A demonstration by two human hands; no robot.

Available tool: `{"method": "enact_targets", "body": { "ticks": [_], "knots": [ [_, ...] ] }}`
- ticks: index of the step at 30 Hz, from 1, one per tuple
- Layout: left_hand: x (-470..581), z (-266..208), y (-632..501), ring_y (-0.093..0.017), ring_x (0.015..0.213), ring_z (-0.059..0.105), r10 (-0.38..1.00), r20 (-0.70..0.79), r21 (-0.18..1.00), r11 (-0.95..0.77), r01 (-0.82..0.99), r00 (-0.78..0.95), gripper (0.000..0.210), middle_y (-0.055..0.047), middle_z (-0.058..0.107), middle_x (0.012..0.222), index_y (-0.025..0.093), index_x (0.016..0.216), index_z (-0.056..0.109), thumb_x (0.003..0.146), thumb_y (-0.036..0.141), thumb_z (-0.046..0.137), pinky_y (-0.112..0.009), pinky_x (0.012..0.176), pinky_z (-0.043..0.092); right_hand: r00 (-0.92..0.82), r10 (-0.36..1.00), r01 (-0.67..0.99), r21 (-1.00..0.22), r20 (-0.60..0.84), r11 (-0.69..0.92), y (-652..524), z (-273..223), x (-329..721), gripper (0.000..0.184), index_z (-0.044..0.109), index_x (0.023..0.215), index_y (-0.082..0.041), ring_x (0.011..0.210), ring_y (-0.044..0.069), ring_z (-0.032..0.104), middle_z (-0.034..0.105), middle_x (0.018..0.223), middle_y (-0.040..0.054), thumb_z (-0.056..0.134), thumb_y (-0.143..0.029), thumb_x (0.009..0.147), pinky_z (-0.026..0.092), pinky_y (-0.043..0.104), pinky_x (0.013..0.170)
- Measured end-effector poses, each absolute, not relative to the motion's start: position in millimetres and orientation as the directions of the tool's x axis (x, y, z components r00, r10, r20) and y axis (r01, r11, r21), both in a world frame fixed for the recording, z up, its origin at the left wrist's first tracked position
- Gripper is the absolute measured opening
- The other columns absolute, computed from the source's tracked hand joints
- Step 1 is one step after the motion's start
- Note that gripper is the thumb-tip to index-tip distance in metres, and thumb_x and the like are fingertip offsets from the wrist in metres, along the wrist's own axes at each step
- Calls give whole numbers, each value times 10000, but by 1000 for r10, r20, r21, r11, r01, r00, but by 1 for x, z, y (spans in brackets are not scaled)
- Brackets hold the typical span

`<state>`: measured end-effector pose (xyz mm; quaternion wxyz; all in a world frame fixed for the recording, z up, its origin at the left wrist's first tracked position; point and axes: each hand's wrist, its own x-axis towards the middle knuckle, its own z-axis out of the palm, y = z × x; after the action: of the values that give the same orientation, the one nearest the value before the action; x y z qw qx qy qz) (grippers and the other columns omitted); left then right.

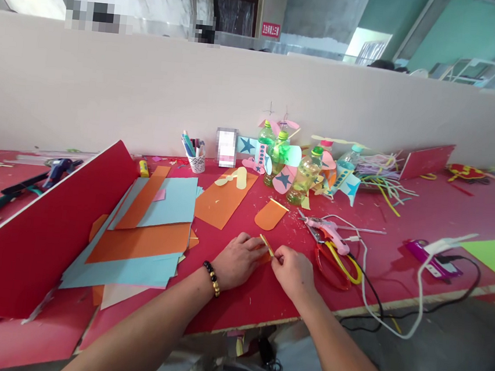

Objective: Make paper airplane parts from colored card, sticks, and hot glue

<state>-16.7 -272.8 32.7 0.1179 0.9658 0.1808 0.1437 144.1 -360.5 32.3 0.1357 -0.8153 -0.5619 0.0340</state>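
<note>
The right hand is pinching the near end of a pale stick, which is slanting away leftward beside the left hand, whose fingers are resting over orange card, their grip being unclear

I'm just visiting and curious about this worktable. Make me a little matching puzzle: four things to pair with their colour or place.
Things:
1. left hand
2. right hand
3. glue gun
4. power strip

Descriptions:
A. purple, with plugs in it
B. at the near end of a pale stick
C. pink
D. beside a beaded bracelet

Right pairs: 1-D, 2-B, 3-C, 4-A.
</note>
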Motion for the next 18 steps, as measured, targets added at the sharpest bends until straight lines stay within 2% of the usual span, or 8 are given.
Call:
{"method": "enact_targets", "body": {
  "ticks": [12, 16, 18],
  "knots": [
    [-16, 33, -272, -191, 1023, 464, 379, 250, 264, -912, 314, 891, 343, -52, 532, 1256, 264, 1260, 521, 941, 287, 398, -347, 913, 380, 372, 920, 910, -247, 125, -334, -358, 28, 142, 60, 620, 736, -216, 619, 158, 612, 693, 687, 19, 574, -212, 775, 263, 258, 527],
    [-16, 33, -271, -184, 1022, 463, 378, 253, 240, -916, 321, 891, 346, -45, 542, 1246, 268, 1262, 517, 928, 298, 433, -336, 904, 387, 339, 916, 899, -359, 215, -248, -362, 35, 158, 113, 596, 738, -211, 608, 156, 607, 679, 679, 13, 543, -276, 814, 316, 249, 538],
    [-17, 33, -272, -182, 1025, 459, 381, 249, 241, -915, 324, 890, 344, -34, 537, 1256, 275, 1259, 520, 926, 304, 438, -334, 909, 387, 382, 874, 879, -410, 300, -243, -367, 39, 181, 144, 593, 763, -208, 619, 160, 602, 677, 701, 21, 533, -324, 825, 356, 246, 562]
  ]
}}
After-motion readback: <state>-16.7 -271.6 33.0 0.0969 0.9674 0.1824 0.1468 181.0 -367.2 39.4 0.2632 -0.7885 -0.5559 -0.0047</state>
